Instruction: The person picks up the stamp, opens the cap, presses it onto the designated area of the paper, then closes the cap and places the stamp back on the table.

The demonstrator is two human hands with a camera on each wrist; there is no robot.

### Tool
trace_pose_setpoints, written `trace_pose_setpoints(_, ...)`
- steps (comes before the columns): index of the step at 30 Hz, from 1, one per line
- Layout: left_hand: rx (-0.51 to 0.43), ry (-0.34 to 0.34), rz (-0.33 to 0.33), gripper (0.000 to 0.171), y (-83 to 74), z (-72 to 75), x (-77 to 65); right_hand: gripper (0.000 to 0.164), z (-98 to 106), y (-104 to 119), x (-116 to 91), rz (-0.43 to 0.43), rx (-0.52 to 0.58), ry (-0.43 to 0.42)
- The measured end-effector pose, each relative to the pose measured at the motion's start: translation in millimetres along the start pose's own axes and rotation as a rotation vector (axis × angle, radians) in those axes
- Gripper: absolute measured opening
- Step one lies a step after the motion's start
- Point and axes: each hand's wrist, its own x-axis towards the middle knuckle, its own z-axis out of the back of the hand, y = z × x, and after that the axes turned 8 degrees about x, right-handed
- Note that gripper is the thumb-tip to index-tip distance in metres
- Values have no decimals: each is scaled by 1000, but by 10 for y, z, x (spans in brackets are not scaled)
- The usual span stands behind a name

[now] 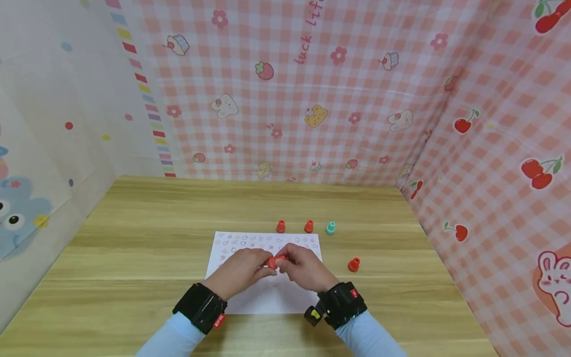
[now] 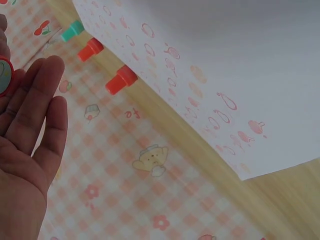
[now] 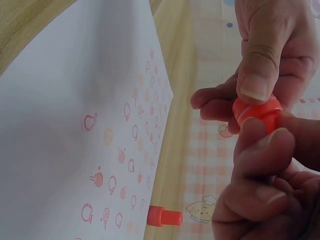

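Note:
Over the sheet of paper (image 1: pixel 250 300), both hands meet on a red toy stamp (image 1: pixel 274 262). My left hand (image 1: pixel 241 271) pinches its wide end, the thumb lying across it in the right wrist view. Fingers of my right hand (image 1: pixel 308 267) grip the stamp (image 3: pixel 267 114) from the other side. At the edge of the left wrist view its round, pale face (image 2: pixel 5 76) shows inside a red rim. Small red and orange prints, among them fruit-like outlines, fill the far part of the paper (image 3: pixel 55 125).
Beyond the paper's far edge stand two red stamps (image 1: pixel 280 226) (image 1: pixel 309 226) and a teal stamp (image 1: pixel 330 228). Another red stamp (image 1: pixel 354 265) is on the wooden table (image 1: pixel 134 238) right of the paper. Patterned cloth (image 1: pixel 285 99) hangs behind and at both sides.

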Motion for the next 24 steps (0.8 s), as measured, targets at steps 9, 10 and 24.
trace_pose_setpoints(9,24,-55,87,21,-51,5,23,6,-10,7,14,69,-13,-106)
trace_pose_setpoints(10,36,-72,108,22,-60,12,22,7,-18,20,16,80,-31,-138)
trace_pose_setpoints(24,165,-128,221,22,19,70,-35,10,26,-104,7,13,-423,-150)
